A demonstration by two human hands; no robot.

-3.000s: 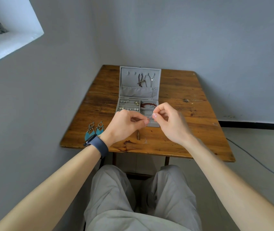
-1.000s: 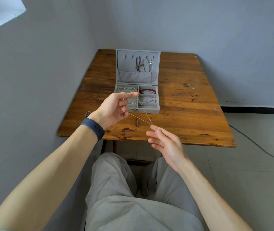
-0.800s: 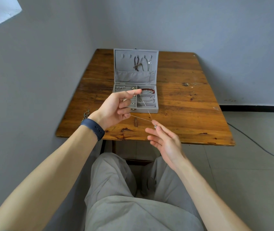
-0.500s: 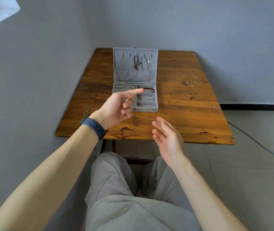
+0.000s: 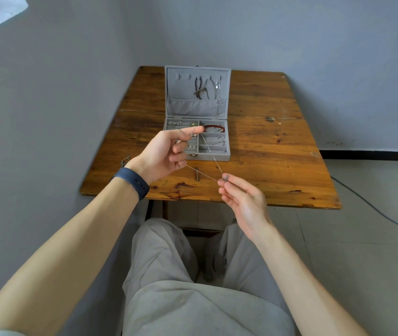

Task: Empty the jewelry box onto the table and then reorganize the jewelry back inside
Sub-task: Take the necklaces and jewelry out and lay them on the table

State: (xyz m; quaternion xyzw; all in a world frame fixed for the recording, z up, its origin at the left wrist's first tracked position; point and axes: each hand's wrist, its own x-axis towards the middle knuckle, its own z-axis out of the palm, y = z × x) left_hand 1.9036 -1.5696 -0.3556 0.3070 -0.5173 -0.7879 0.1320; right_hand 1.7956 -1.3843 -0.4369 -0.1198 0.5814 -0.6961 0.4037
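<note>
Jewelry box point(image 5: 213, 155), grey felt with its lid up, sits at twelve o'clock on the worn wooden table point(image 5: 278, 166). Your left hand point(image 5: 166, 154) and right hand point(image 5: 244, 202) each pinch an end of a thin silver chain necklace point(image 5: 213, 160) stretched between them. Restocking seems underway; next, hang it, probably on a lid hook, without tangling.

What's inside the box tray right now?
The box holds a red bracelet, silver pieces and earrings. The left hand covers part of the left compartments.
</note>
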